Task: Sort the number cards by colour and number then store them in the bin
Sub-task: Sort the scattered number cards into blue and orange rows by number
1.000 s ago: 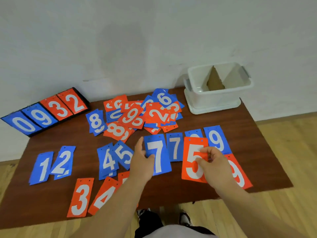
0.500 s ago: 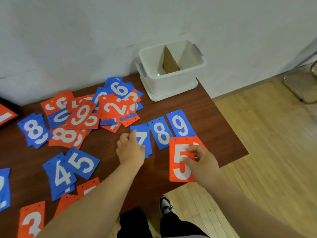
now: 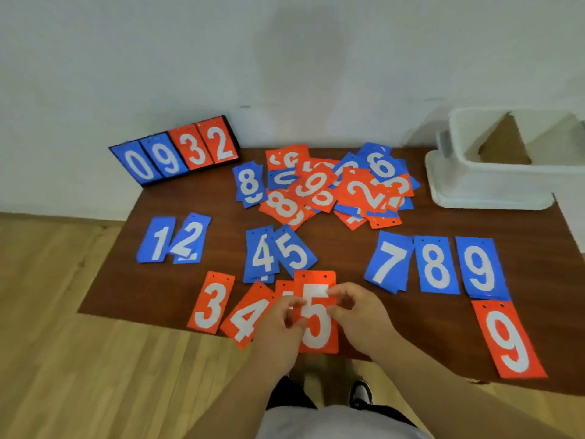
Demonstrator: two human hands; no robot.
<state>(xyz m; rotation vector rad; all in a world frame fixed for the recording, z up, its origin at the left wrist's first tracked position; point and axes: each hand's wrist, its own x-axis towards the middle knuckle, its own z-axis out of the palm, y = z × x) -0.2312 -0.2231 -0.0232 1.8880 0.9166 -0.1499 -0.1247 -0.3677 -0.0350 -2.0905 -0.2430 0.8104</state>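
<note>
1. Our left hand (image 3: pixel 278 321) and right hand (image 3: pixel 362 315) both pinch the orange 5 card (image 3: pixel 316 331), with fingers curled over its left and right edges. The card sits between the two hands, at the near edge of the table (image 3: pixel 221 248). We cannot tell whether it rests on the table or is lifted.
2. The card's long axis runs near to far. Its punched short edge points toward the wall, so the digit reads upright to us.
3. Just to its left lie the orange 4 (image 3: pixel 243 315) and orange 3 (image 3: pixel 211 304). The orange 9 (image 3: pixel 506 340) lies well apart at the right.
4. Beyond these we see a blue row: blue 1 (image 3: pixel 156 239), blue 2 (image 3: pixel 190 239), blue 4 (image 3: pixel 262 255), blue 5 (image 3: pixel 294 248), blue 7 (image 3: pixel 387 263), blue 8 (image 3: pixel 437 264) and blue 9 (image 3: pixel 481 267).
5. Farthest are the mixed pile (image 3: pixel 332 188), the scoreboard (image 3: pixel 177 153) at the far left and the white bin (image 3: pixel 493 185) at the far right.
</note>
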